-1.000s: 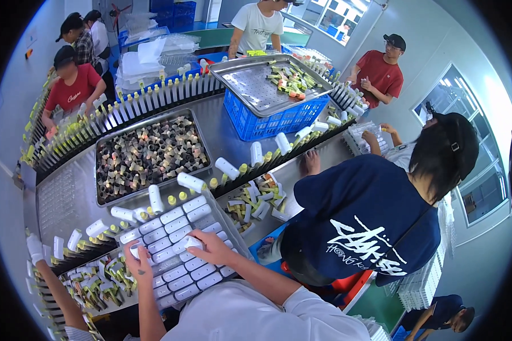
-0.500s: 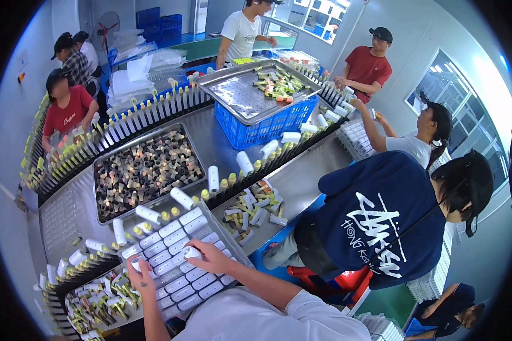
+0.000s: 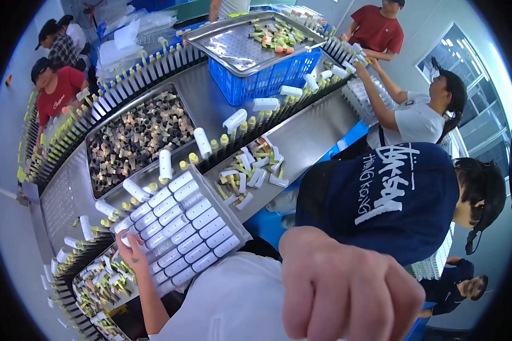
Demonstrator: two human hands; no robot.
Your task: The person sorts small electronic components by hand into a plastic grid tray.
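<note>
My left hand point(image 3: 133, 256) is at the left edge of a clear plastic tray point(image 3: 239, 230), its fingers closed on a small white plastic case point(image 3: 127, 241). Rows of similar white rounded cases point(image 3: 202, 226) fill most of the tray, which lies tilted in front of me. Away from the tray, my right hand point(image 3: 347, 290) looms large at the lower right, close to the camera. Its fingers are curled into a fist, knuckles showing; whatever is inside, if anything, is hidden.
Beyond my tray runs a slotted conveyor point(image 3: 242, 136) carrying upright yellow-tipped pieces and white cases. A metal tray of dark caps point(image 3: 139, 136) sits behind it. A blue crate point(image 3: 261, 77) supports another metal tray point(image 3: 222, 42). A co-worker in navy point(image 3: 375, 204) stands close on my right.
My right hand has left the tray, moving right and up toward the camera in a fist. My left hand still holds a white case at the tray's left side. The view has shifted.
</note>
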